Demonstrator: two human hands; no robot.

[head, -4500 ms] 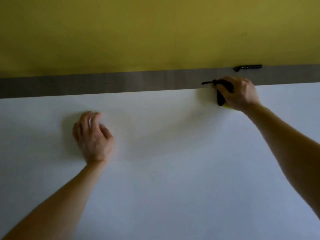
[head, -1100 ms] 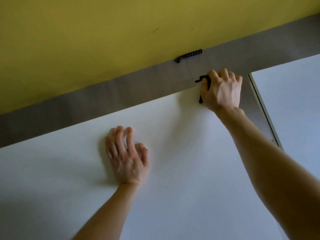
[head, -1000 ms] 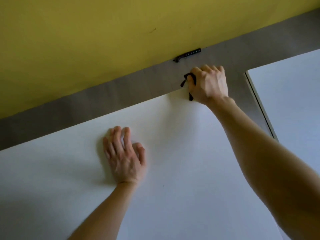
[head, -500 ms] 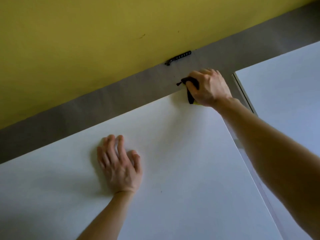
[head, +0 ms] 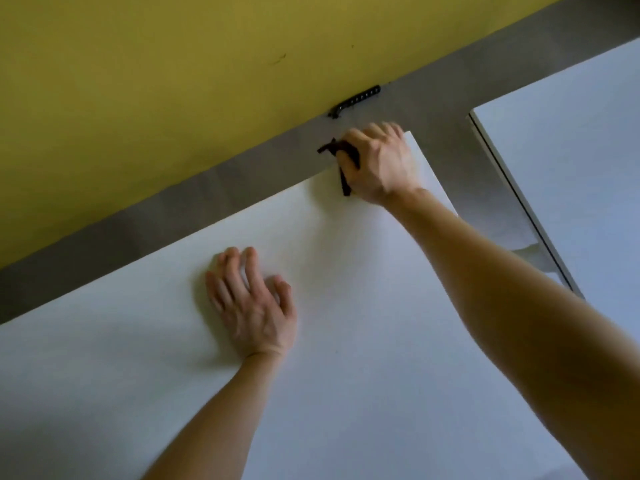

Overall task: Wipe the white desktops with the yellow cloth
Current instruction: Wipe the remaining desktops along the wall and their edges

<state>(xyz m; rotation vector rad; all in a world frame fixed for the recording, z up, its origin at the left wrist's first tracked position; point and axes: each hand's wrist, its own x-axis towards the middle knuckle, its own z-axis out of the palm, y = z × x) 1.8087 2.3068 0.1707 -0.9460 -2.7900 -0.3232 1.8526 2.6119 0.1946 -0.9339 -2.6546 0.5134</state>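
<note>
My right hand [head: 379, 164] presses down at the far right corner of the near white desktop [head: 346, 341], fingers closed over the cloth. Only a dark strap-like edge of the cloth [head: 343, 168] shows at the hand's left side; its yellow part is hidden under my palm. My left hand [head: 252, 303] lies flat on the same desktop, fingers spread, holding nothing. A second white desktop [head: 571, 161] lies to the right across a narrow gap.
A grey strip [head: 207, 192] runs along the far edge of the desks below a yellow wall [head: 173, 81]. A small black clip-like object [head: 355, 102] sits where the wall meets the strip. The gap between the desks [head: 485, 188] shows grey floor and a desk frame.
My right hand has stayed at the far right corner with the cloth, shifting slightly along the back edge. My left hand has stayed flat on the desk. The view has shifted and tilted.
</note>
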